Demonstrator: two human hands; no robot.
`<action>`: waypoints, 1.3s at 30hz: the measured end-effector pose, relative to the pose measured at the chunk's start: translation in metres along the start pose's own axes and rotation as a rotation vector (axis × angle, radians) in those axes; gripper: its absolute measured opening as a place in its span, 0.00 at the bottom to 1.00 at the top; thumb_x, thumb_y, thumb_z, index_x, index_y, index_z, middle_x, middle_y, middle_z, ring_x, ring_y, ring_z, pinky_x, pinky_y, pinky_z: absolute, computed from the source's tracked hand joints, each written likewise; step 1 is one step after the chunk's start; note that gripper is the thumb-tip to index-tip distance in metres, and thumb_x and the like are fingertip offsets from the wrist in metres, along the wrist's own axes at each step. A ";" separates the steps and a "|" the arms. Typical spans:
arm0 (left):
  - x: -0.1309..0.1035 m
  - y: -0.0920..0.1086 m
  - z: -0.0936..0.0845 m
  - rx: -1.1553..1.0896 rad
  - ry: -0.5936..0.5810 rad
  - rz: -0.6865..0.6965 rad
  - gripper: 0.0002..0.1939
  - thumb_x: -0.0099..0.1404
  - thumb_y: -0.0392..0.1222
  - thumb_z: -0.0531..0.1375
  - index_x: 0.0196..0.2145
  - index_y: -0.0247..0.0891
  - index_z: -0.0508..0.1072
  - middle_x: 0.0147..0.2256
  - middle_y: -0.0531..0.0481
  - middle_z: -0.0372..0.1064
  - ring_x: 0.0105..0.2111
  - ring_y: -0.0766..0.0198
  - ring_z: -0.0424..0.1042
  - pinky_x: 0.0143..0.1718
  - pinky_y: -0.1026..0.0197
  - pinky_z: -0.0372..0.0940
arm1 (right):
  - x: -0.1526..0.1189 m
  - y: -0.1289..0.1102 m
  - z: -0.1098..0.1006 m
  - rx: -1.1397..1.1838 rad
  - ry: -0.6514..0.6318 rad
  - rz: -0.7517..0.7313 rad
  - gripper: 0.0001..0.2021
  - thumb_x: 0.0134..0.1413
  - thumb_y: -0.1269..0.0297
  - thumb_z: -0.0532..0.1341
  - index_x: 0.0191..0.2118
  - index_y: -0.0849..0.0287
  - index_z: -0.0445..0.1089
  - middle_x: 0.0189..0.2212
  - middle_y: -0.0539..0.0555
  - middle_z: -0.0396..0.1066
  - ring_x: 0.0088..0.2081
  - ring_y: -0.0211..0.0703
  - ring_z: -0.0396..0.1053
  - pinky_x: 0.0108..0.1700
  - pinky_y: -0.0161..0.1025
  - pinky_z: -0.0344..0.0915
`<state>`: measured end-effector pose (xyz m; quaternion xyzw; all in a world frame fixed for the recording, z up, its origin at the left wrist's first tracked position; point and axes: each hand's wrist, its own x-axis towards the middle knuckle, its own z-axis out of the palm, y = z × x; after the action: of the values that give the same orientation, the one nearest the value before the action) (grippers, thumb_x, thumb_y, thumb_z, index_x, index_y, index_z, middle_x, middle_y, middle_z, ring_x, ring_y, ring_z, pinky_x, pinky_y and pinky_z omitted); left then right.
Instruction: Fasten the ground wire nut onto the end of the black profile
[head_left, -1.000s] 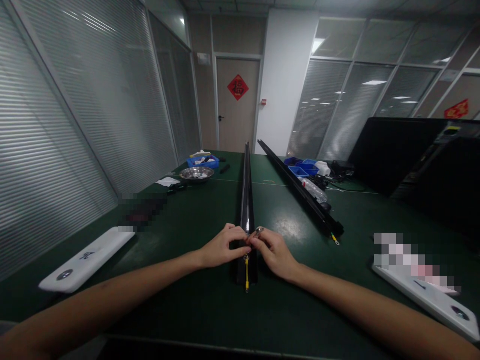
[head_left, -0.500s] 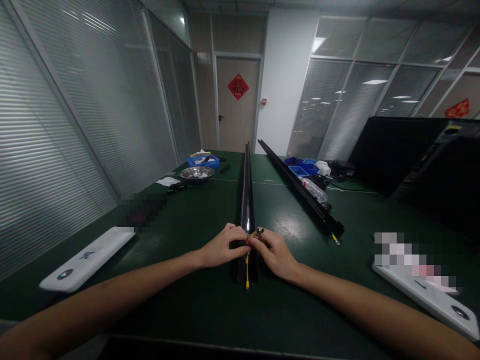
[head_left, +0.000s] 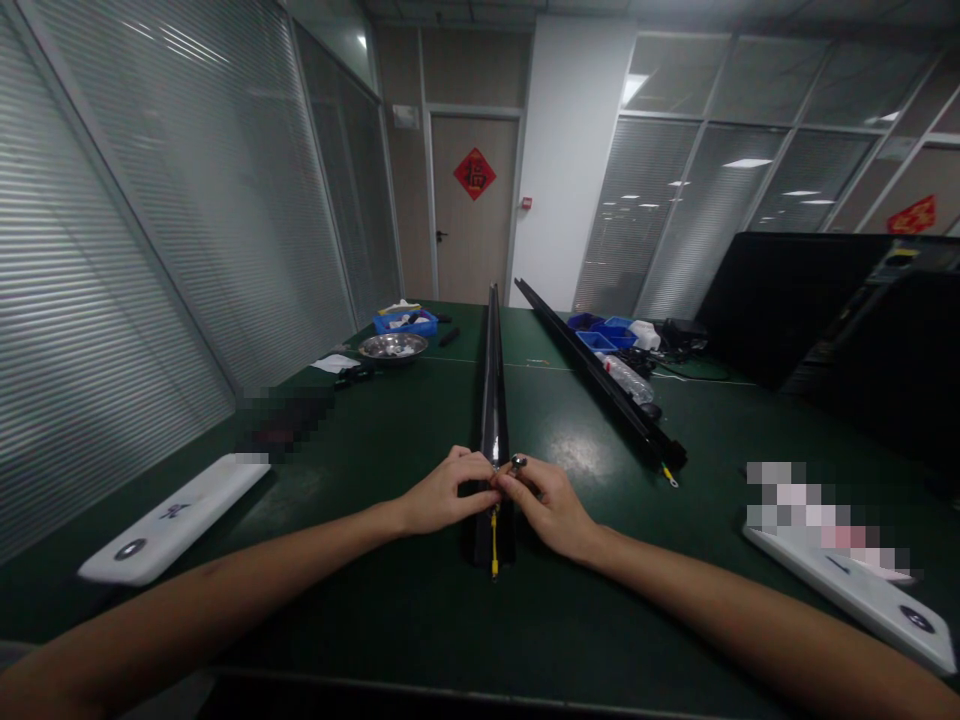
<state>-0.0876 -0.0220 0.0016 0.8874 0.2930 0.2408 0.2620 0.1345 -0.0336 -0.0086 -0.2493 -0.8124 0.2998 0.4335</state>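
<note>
A long black rail (head_left: 493, 390) runs away from me along the middle of the green table (head_left: 360, 620). Over its near end my left hand (head_left: 455, 490) and my right hand (head_left: 546, 503) meet, fingertips pinched close together. A small shiny metal part (head_left: 518, 462) shows at the fingers of my right hand. What my left fingers pinch is too small to make out. From below the fingertips a yellow wire (head_left: 495, 545) with a lug at its end hangs over the near end of the rail.
Another black rail (head_left: 600, 375) lies at an angle on the right, beside blue bins (head_left: 619, 333) and a clear plastic bottle (head_left: 628, 380). A metal bowl (head_left: 393, 347) and a blue tray (head_left: 406, 324) stand far left. White devices (head_left: 176, 520) lie on both sides.
The small metal part at my right fingers has turned slightly. Both hands have otherwise stayed in place.
</note>
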 end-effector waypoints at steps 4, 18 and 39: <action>0.000 0.000 0.001 0.003 0.003 -0.004 0.10 0.75 0.47 0.58 0.43 0.40 0.76 0.41 0.51 0.75 0.45 0.59 0.70 0.54 0.56 0.52 | 0.000 0.002 0.001 0.005 0.003 0.005 0.13 0.73 0.59 0.55 0.39 0.59 0.74 0.34 0.53 0.73 0.36 0.44 0.72 0.41 0.38 0.67; -0.001 -0.001 0.000 0.026 0.004 -0.011 0.11 0.74 0.48 0.60 0.41 0.39 0.75 0.40 0.51 0.74 0.45 0.59 0.70 0.54 0.56 0.53 | 0.001 0.003 0.000 0.015 -0.023 -0.009 0.14 0.74 0.59 0.54 0.40 0.58 0.75 0.35 0.54 0.74 0.37 0.45 0.73 0.43 0.40 0.68; 0.000 0.000 0.000 0.020 0.004 0.005 0.11 0.75 0.48 0.57 0.42 0.39 0.75 0.41 0.50 0.75 0.45 0.58 0.70 0.54 0.55 0.53 | 0.001 -0.003 0.000 0.001 -0.012 -0.005 0.14 0.73 0.58 0.55 0.41 0.58 0.75 0.34 0.53 0.74 0.36 0.44 0.72 0.40 0.38 0.67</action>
<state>-0.0876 -0.0220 0.0014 0.8902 0.2937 0.2405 0.2520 0.1337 -0.0347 -0.0058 -0.2453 -0.8153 0.3007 0.4297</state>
